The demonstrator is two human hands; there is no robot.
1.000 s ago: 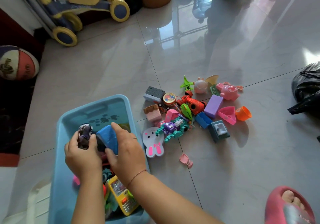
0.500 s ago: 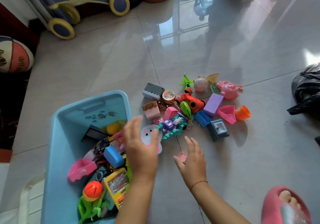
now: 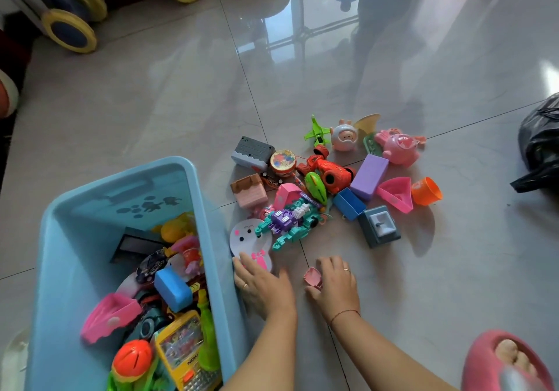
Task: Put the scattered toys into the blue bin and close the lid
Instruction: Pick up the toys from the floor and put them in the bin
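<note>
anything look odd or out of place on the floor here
Mostly the expected mess: a pile of plastic toys lies on the tiled floor beside the open light-blue plastic bin. One small pink plastic piece lies apart from the pile, at the right hand. Nothing looks broken or spilled.

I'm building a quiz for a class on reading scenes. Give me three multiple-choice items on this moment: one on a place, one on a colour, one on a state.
1. Where does the white bunny-face toy lie?
A. inside the bin
B. on the floor beside the bin
C. on the black bag

2. What colour is the small cup at the pile's right edge?
A. orange
B. yellow
C. white

3. How is the blue bin now?
A. closed with a lid
B. open and empty
C. open, holding toys

Answers: 1 B, it rests on the tiles against the bin wall, the left hand touching it. 2 A, it is plainly orange. 3 C, no lid covers it and toys show inside.
</note>
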